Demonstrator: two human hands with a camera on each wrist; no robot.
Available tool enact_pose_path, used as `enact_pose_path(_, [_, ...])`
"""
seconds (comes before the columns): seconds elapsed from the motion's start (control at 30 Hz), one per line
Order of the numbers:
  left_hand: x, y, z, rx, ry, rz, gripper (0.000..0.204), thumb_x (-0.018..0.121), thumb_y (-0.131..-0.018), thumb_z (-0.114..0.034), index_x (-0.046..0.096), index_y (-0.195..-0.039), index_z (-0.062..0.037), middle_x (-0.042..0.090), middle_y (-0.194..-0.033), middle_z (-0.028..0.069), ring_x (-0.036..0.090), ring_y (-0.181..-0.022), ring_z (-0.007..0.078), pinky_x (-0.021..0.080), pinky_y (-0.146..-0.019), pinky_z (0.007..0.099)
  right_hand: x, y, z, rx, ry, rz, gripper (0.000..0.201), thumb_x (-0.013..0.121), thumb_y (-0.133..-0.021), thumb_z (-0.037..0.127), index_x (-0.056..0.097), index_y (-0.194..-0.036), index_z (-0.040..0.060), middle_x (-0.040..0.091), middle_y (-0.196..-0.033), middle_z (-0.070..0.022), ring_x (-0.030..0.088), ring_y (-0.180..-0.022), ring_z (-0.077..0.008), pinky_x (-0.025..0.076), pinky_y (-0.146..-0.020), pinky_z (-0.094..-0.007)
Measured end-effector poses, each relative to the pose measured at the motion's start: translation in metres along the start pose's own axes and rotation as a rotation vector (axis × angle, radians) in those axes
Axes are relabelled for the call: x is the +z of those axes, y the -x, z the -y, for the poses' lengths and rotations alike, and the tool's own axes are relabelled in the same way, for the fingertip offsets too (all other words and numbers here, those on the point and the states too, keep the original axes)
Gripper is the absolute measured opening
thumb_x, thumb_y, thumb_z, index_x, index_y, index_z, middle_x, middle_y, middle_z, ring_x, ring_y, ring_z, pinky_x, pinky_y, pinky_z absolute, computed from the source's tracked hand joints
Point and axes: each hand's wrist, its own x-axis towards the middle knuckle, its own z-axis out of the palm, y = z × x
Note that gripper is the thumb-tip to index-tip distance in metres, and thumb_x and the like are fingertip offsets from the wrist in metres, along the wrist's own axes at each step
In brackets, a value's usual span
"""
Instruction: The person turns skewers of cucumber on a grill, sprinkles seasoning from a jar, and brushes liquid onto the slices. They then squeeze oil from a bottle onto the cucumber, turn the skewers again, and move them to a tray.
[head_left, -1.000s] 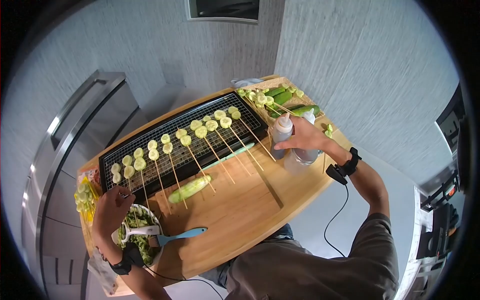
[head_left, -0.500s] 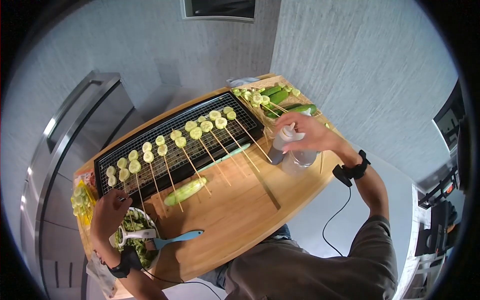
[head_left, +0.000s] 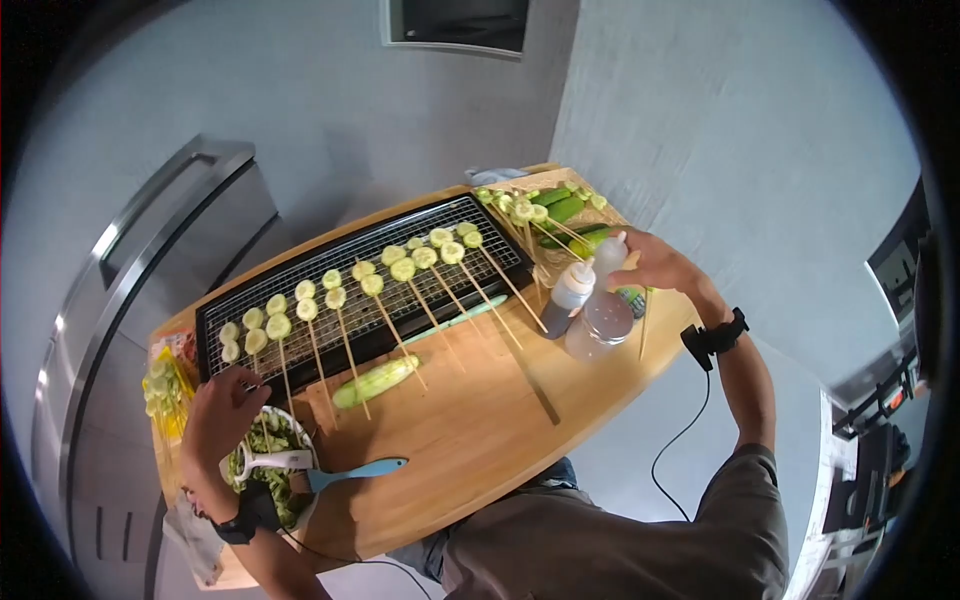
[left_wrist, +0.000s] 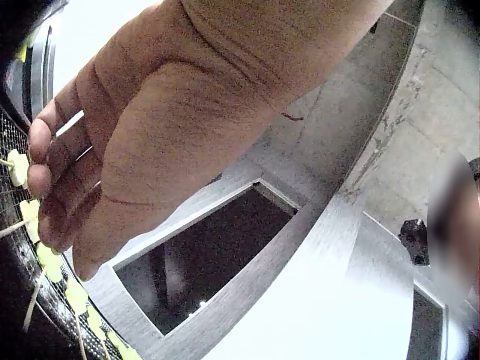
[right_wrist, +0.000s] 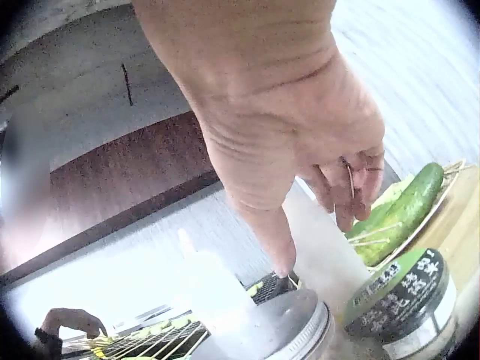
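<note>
With right hand (head_left: pixel 657 266), gripping pale bottle (head_left: pixel 606 262) beside dark bottle (head_left: pixel 567 302), beyond clear jar (head_left: pixel 598 335); with left hand (head_left: pixel 218 408) (loose, apparently nothing in it), hovering near grill rack (head_left: pixel 503 238). Could topple dark bottle by lifting sideways.

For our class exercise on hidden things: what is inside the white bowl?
Green scraps show inside the white bowl. A white tool and a blue brush lie partly over it, hiding some scraps; the bowl's bottom is covered and cannot be seen.
</note>
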Motion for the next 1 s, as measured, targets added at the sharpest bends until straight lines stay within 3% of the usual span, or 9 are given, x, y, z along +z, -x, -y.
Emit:
enact_pose_path(0.27, [-0.01,0.007,-0.01,0.01,-0.029,-0.026,0.022,0.078,-0.087,-0.02,0.071,-0.099,-0.0019,0.065,-0.066,0.0116,0.064,-0.059,0.0241,0.047,-0.057,0.0384,0.017,-0.018,-0.009,-0.073,-0.017,-0.096,0.045,0.085,-0.08,0.021,0.069,-0.117,0.0008,0.075,-0.106,-0.0095,0.069,-0.099,-0.0176,0.054,-0.091,-0.0336])
enact_pose_path(0.33, [-0.012,0.008,-0.01,-0.004,-0.058,-0.036,0.023,0.078,-0.087,-0.021,0.071,-0.097,-0.0023,0.065,-0.065,0.0117,0.064,-0.059,0.0261,0.047,-0.057,0.039,0.0,-0.016,0.008,0.141,0.107,-0.185,0.046,0.086,-0.082,0.023,0.069,-0.118,-0.0005,0.075,-0.103,-0.0091,0.07,-0.096,-0.015,0.055,-0.089,-0.0322])
enact_pose_path(0.4, [-0.009,0.008,-0.008,0.031,-0.044,-0.054,0.024,0.078,-0.087,-0.023,0.071,-0.097,-0.0026,0.064,-0.065,0.0117,0.064,-0.059,0.0279,0.047,-0.057,0.0401,-0.016,-0.013,0.019,0.053,0.089,-0.278,0.046,0.086,-0.085,0.025,0.068,-0.118,-0.0017,0.075,-0.098,-0.0075,0.069,-0.094,-0.0131,0.055,-0.087,-0.0309])
enact_pose_path(0.47, [-0.013,0.007,-0.016,0.013,-0.068,-0.051,0.023,0.078,-0.087,-0.023,0.071,-0.097,-0.0029,0.064,-0.064,0.0121,0.064,-0.059,0.0289,0.048,-0.058,0.0411,-0.037,-0.013,0.034,-0.167,0.001,-0.401,0.043,0.084,-0.088,0.023,0.068,-0.118,-0.0018,0.074,-0.104,-0.0072,0.069,-0.095,-0.0137,0.055,-0.088,-0.0308])
enact_pose_path(0.57, [-0.012,0.008,-0.007,0.053,-0.013,-0.07,0.022,0.076,-0.088,-0.023,0.072,-0.096,-0.003,0.068,-0.069,0.0143,0.068,-0.065,0.0307,0.051,-0.063,0.0405,-0.054,-0.022,0.074,-0.351,-0.18,-0.498,0.041,0.079,-0.093,0.026,0.066,-0.122,-0.0009,0.073,-0.109,-0.0069,0.069,-0.096,-0.0142,0.055,-0.087,-0.0303])
enact_pose_path(0.7, [-0.015,0.008,0.005,0.001,-0.061,-0.148,0.02,0.074,-0.088,-0.024,0.072,-0.092,-0.0037,0.07,-0.073,0.0165,0.07,-0.071,0.0342,0.053,-0.067,0.0424,-0.053,-0.037,0.145,-0.378,-0.222,-0.486,0.044,0.073,-0.097,0.031,0.063,-0.127,0.0007,0.072,-0.112,-0.0068,0.068,-0.097,-0.014,0.055,-0.086,-0.0306])
enact_pose_path(0.8, [-0.019,0.009,0.023,-0.043,-0.155,-0.198,0.019,0.073,-0.087,-0.024,0.073,-0.09,-0.0047,0.07,-0.074,0.0158,0.07,-0.073,0.0341,0.054,-0.069,0.0434,-0.02,-0.057,0.205,-0.425,-0.26,-0.198,0.045,0.072,-0.098,0.039,0.062,-0.125,0.004,0.07,-0.107,-0.0051,0.067,-0.096,-0.0131,0.056,-0.083,-0.0313])
enact_pose_path(0.83, [-0.022,0.01,0.024,-0.134,-0.134,-0.178,0.021,0.072,-0.087,-0.025,0.075,-0.087,-0.0038,0.071,-0.075,0.0165,0.07,-0.074,0.0353,0.055,-0.071,0.0443,-0.005,-0.066,0.224,-0.467,-0.213,-0.109,0.045,0.072,-0.097,0.04,0.062,-0.124,0.0048,0.07,-0.106,-0.0047,0.066,-0.095,-0.0132,0.056,-0.083,-0.0317])
enact_pose_path(1.0, [-0.025,0.013,0.034,-0.158,-0.107,-0.219,0.025,0.07,-0.085,-0.026,0.076,-0.08,-0.0022,0.069,-0.074,0.0202,0.07,-0.073,0.0386,0.056,-0.072,0.0454,0.087,-0.118,0.296,-0.778,0.201,0.148,0.055,0.075,-0.094,0.045,0.058,-0.127,0.0049,0.07,-0.104,-0.0089,0.068,-0.097,-0.0196,0.055,-0.085,-0.0365])
